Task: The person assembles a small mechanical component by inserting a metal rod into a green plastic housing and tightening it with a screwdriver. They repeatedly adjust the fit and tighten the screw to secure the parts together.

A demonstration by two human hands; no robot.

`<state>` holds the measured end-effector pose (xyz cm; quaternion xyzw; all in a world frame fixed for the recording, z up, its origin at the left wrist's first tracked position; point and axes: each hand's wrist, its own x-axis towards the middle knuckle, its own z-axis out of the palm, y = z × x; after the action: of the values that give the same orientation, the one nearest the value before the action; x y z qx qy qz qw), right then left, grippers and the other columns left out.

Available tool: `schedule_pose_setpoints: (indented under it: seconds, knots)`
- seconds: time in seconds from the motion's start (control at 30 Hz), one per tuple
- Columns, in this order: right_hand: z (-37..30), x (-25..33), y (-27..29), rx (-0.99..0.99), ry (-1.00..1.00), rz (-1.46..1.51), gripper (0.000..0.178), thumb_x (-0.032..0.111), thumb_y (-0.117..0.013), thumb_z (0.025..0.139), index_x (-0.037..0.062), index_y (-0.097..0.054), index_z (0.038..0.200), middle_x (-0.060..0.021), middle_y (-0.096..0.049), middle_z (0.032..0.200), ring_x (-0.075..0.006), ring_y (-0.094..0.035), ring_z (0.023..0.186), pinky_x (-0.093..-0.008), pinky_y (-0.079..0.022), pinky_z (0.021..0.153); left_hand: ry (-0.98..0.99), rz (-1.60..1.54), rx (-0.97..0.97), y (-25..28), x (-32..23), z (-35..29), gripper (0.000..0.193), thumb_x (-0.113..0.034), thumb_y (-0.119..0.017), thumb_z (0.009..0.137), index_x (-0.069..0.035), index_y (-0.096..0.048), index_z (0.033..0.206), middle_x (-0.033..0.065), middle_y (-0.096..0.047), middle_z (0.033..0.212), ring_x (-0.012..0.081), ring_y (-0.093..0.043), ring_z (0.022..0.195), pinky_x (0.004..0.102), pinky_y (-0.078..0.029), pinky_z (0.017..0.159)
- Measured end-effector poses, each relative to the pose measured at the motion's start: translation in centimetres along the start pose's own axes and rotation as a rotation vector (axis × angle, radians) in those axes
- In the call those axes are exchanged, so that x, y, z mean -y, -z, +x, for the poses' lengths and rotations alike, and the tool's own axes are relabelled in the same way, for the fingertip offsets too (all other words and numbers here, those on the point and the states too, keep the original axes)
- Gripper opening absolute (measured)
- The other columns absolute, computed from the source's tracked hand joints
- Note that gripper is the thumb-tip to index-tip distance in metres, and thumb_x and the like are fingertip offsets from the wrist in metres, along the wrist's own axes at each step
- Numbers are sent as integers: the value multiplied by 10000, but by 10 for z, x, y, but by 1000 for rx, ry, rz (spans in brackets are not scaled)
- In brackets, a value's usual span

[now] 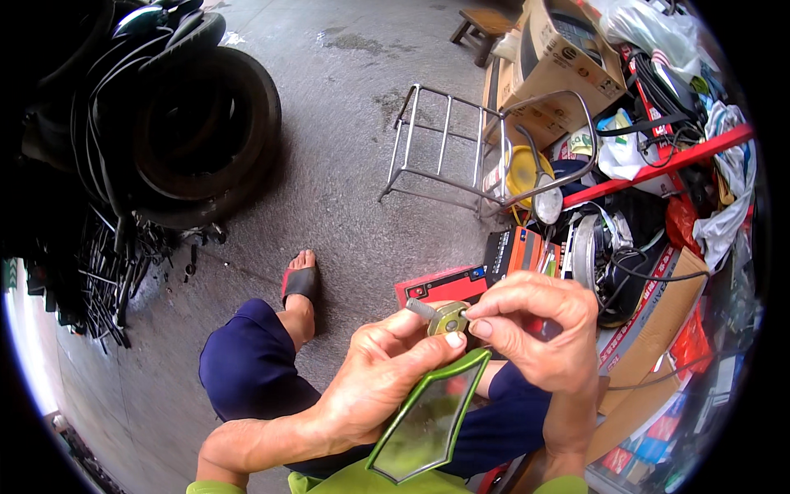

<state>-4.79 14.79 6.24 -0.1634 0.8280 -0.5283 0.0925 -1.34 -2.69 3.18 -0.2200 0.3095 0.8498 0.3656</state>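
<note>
Green mirror [432,412], its mount [448,320] gripped by left fingers [428,352]; right fingers [531,298] pinch seemingly a pin [464,314]; carton [568,74] bears print.

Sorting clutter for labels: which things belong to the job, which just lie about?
In the job: metal fitting, held in the left hand; right hand, working at it; green-framed mirror.
Lying about: tyres, metal rack, cardboard box, wooden stool.

Widest way thru is fwd over grey concrete floor [337,181], btwn black rubber tyre [262,123] on L & silver tubular metal rack [445,132] on R. Rack's bars obstruct fwd-R. Farther R, brown cardboard carton [568,78] & long red metal bar [658,169] amid clutter block a str. pass. Green-framed angular mirror [428,412] takes up room btwn forearms.
</note>
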Motion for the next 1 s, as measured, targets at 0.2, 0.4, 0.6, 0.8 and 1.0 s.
schedule_pose_setpoints:
  seconds: [0.2,0.4,0.6,0.8,1.0]
  knots:
    - [-2,3,-12,-90,79,-137,114,-17,-714,738,1,-669,841,-68,-645,747,-77,-586,566,-197,-453,477,-219,113,-24,5,12,1,319,-27,-603,868,-8,-567,1184,58,-639,1014,107,-601,875,233,-498,805]
    - [-7,6,-12,-100,7,-59,108,-13,-731,719,-7,-651,792,-61,-636,713,-41,-517,522,-176,-382,447,-324,252,-53,4,19,-2,363,-16,-641,839,14,-560,1192,38,-634,1015,68,-556,928,223,-475,820]
    - [-8,7,-16,-117,-54,-114,110,-15,-726,717,-13,-642,788,-64,-627,739,-31,-470,481,-170,-346,424,-352,262,-73,3,21,-2,364,-14,-662,825,7,-574,1178,49,-635,1024,77,-569,914,228,-486,801]
    - [-7,11,-22,-168,-20,-134,156,-43,-715,679,-15,-659,822,-81,-626,765,-31,-487,474,-176,-359,408,-413,314,-57,5,25,0,366,-20,-657,830,3,-569,1185,61,-628,1052,80,-573,911,227,-488,794]
    - [-10,8,-17,-141,79,-286,187,-49,-713,666,-3,-682,845,-89,-650,748,-46,-531,489,-181,-396,412,-394,320,-58,4,25,-1,371,-11,-645,836,-1,-559,1197,60,-632,1030,87,-581,909,226,-489,798]
